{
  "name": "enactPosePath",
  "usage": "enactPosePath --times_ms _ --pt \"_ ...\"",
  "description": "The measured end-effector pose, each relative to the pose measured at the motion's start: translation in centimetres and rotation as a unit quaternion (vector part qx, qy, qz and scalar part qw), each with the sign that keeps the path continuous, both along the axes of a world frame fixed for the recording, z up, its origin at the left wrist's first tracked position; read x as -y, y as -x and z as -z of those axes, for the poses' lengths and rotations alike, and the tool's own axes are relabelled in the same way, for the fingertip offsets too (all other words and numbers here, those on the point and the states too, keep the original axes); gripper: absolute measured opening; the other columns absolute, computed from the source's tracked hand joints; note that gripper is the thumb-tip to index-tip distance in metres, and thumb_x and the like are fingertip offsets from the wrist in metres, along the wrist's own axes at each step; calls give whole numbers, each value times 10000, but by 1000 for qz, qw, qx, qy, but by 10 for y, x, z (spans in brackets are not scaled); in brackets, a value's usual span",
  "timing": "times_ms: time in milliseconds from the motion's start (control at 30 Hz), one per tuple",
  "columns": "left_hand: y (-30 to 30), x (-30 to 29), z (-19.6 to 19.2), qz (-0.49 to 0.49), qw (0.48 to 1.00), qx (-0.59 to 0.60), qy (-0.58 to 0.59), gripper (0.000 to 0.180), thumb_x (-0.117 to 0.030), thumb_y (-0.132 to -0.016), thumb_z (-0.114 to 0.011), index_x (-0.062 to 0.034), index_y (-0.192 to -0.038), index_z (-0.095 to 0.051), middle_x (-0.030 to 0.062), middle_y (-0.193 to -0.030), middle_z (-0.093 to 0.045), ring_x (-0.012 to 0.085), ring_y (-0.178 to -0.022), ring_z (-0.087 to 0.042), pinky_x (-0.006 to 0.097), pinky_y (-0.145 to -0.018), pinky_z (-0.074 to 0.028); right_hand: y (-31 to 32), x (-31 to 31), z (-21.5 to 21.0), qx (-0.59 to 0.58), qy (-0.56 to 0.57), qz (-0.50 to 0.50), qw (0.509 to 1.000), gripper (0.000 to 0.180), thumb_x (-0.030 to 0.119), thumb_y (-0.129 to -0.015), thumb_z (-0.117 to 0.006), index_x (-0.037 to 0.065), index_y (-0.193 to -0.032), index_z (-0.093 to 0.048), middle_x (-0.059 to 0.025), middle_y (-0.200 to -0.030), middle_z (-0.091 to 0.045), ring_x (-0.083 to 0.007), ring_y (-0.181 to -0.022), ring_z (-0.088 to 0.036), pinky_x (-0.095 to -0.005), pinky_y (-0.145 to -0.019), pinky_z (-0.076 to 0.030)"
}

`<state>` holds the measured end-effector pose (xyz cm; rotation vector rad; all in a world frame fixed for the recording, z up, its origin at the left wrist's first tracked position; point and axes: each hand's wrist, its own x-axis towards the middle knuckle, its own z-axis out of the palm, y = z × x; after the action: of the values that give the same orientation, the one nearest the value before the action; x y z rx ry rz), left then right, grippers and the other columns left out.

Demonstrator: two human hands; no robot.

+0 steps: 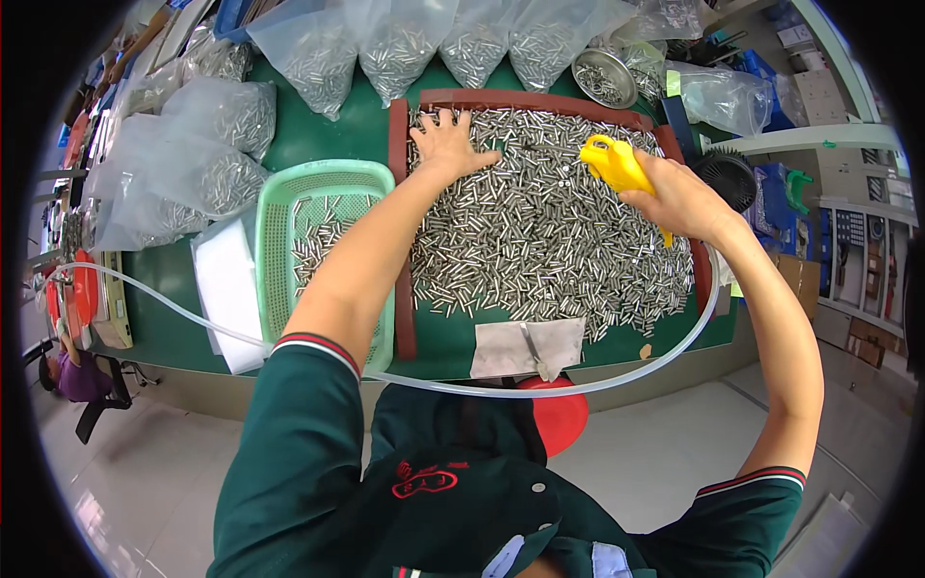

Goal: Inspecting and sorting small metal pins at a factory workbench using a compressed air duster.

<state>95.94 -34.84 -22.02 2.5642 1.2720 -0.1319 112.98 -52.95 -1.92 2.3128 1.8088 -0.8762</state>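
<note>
Many small silvery metal pins [540,241] lie in a loose layer on the green tabletop inside a reddish-brown frame [406,323]. Across the far left part of the pins, my left hand [447,149] rests with its fingers spread, holding nothing. In my right hand [682,197] is a yellow air blow gun [615,164], gripped above the right side of the pins. Its thin nozzle points left, toward my left hand. A clear hose [617,383] runs along the table's near edge and curves up on the right toward the gun.
Left of the frame stands a green mesh basket [279,188] with more pins, partly behind my left forearm. Clear bags of pins [400,53] line the back and left. A metal bowl [604,77] sits back right; a pale cloth [496,349] lies in front. A small black fan [727,178] is at right.
</note>
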Motion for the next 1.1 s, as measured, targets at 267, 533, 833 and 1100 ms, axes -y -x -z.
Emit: enactPosePath --times_ms 267,533,833,1100 --pt "-29 21 6 24 994 6 102 330 -235 -764 -588 -114 -1071 -608 143 -1048 -621 319 -1023 -569 481 -849 -431 3 1 -10 14 -10 7 1000 357 215 -825 -606 -42 -1037 -478 -253 -844 -603 -388 -851 -603 -435 -730 -461" --pt "-3 39 -1 161 971 134 113 278 -198 -776 -586 -84 -1030 -607 166 -1043 -575 363 -976 -546 445 -825 -457 7 -21 -22 31 23 9 999 404 219 -817 -613 -43 -1098 -487 -253 -970 -603 -387 -965 -575 -429 -842 -448" --pt "29 -24 8 -1 990 142 -19 303 -257 -762 -627 -45 -978 -619 195 -1088 -534 351 -1000 -521 443 -846 -462 18 -35 -26 40 36 -15 998 347 202 -811 -608 -21 -1052 -498 -229 -926 -616 -365 -941 -588 -431 -822 -455" --pt "-1 -6 7 -33 999 -8 13 876 -640 -645 -651 -122 -1305 -396 199 -1252 -409 401 -1170 -397 462 -927 -373 13 -16 -16 27 9 -43 999 395 196 -818 -616 -64 -1069 -455 -268 -901 -600 -416 -903 -575 -448 -785 -445"
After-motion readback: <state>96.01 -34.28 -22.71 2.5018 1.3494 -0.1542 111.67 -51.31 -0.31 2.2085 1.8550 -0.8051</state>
